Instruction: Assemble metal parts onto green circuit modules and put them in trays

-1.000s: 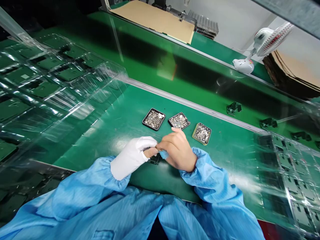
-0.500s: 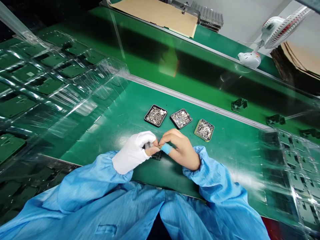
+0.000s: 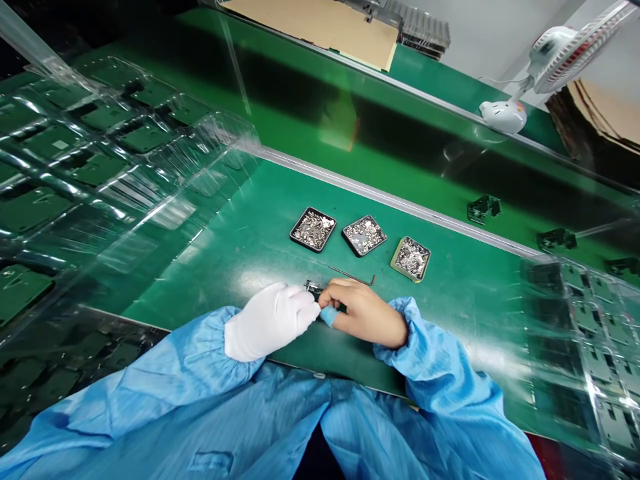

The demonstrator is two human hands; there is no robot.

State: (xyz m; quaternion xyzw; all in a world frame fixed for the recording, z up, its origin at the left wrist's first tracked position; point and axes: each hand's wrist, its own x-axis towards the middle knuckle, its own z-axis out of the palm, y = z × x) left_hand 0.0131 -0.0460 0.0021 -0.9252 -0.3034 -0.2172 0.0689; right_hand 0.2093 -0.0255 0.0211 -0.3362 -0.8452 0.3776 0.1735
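Note:
In the head view, a small black part with fine metallic details shows just beyond my fingertips; most of it is covered. My left hand, in a white glove with bare fingertips, is closed with its fingers together on the part's near left side. My right hand is ungloved and has blue tape round the thumb. Its curled fingers press at the part's right side, close against the left fingertips. Behind the right knuckles, a thin L-shaped rod, like a hex key, lies on the green bench top.
Three small trays of tiny metal pieces, a left tray, a middle tray and a right tray, stand beyond my hands. Clear plastic trays holding green parts flank both sides. A fan sits on the rear shelf.
My hands have come out of a fingertip pinch on a small brownish piece and moved lower onto the black part. The thin rod now shows on the bench behind the right hand.

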